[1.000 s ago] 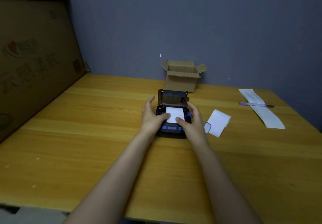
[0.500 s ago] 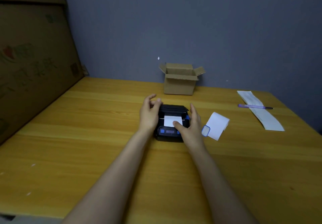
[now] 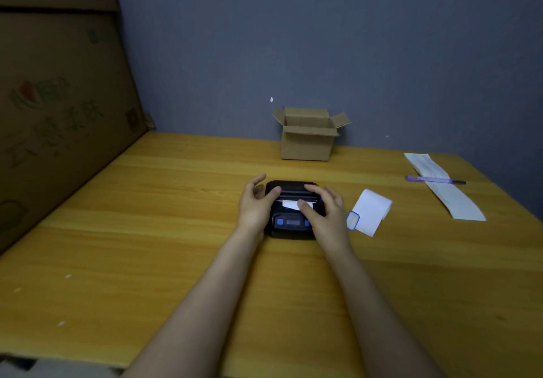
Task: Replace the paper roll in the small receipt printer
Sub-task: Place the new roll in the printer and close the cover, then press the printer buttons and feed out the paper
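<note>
Hands flank the receipt printer (image 3: 291, 210) mid-table: our left hand (image 3: 255, 202) braces its side, fingers loosely spread; our right hand (image 3: 324, 211) presses flat fingers on the lid, thumb pinning the paper tail (image 3: 289, 203) so it feeds out.

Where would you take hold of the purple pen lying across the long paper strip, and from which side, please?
I would pinch the purple pen at mid-barrel from above, fingers on its near and far sides. It lies flat, pointing left to right across the long paper strip, with clear space around it, though the paper may shift underneath.
</note>
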